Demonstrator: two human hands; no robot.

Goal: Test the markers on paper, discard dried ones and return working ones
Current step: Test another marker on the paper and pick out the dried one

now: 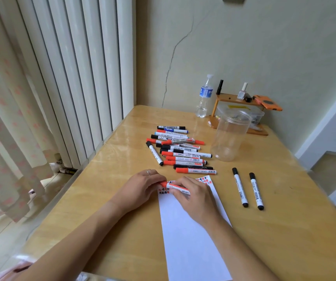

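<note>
Your wooden table (pixel 106 199) carries a white sheet of paper (pixel 191 240) at lower centre and a heap of markers (pixel 179 151) mid-frame. Right of them you have two black markers (pixel 248 189), a clear jar (pixel 230 136), a water bottle (pixel 203 98) and a small wooden shelf (pixel 242 118).

Single head-worn wide-angle view, looking forward and down from above the person's own forearms. Close on the desk (pixel 110 199): both hands sit just below frame centre, desk corner and wall beyond them, radiator to their left. Strong edge distortion. No second view, so no overlap.
</note>
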